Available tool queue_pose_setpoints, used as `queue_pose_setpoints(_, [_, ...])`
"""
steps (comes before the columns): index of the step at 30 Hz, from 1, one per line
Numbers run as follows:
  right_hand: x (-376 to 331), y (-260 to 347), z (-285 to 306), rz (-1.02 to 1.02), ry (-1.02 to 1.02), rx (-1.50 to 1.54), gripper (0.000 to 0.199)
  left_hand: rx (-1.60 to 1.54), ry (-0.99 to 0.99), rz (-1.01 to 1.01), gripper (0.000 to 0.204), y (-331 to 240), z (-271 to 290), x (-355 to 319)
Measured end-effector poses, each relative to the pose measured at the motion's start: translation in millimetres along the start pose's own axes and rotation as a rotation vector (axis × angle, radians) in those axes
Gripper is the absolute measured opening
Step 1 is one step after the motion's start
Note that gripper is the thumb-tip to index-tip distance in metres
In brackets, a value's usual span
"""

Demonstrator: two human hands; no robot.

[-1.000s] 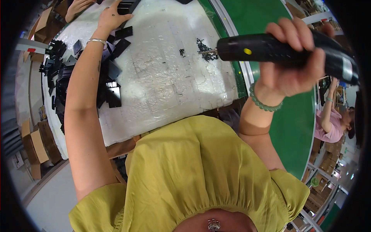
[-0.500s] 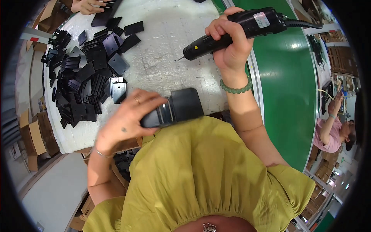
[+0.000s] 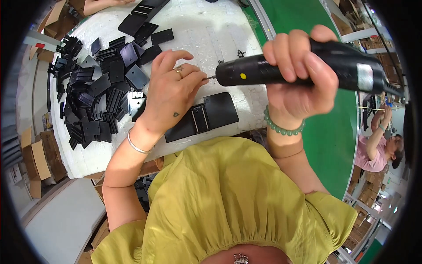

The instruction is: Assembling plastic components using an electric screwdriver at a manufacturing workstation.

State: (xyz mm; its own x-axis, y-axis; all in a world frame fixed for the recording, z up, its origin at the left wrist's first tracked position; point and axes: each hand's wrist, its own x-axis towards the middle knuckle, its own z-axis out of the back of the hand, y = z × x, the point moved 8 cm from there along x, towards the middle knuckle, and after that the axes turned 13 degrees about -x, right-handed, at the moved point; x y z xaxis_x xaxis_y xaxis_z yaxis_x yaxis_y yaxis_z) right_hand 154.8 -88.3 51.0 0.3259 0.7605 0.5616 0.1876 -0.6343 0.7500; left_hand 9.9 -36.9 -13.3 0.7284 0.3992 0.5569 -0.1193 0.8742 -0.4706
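My right hand [image 3: 303,75] is wrapped round a black electric screwdriver [image 3: 255,69], held almost level with its bit pointing left. At the tip of the bit, the thumb and forefinger of my left hand [image 3: 173,90] are pinched together; what they hold, if anything, is too small to make out. Below them a black plate [image 3: 222,110] with a slot and bright metal strips across its middle lies flat on the table near my body. My left wrist and hand cover part of its left end. Several tiny dark screws [image 3: 241,53] lie beyond the screwdriver.
A large heap of black flat pieces [image 3: 101,83] covers the left of the white-wrapped table [image 3: 193,39]. At the far edge, another person's arm [image 3: 103,5] is beside a long black part [image 3: 140,17]. A green surface [image 3: 327,145] runs along the right; another person [image 3: 376,149] sits beyond it.
My left hand has let go of the black plate, now lying on the table, and moved up to the screwdriver's tip. The screwdriver has swung level and shifted right and nearer.
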Motion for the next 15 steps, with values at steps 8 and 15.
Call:
queue_pose_setpoints(8, [-19,35,-33,0.044,0.21,-0.121,0.027,-0.462,-0.168,0.2,0.01,4,5,-10])
queue_pose_setpoints(15, [-25,27,-53,0.068,0.414,-0.164,0.032,-0.529,-0.102,0.25,0.027,5,0,-33])
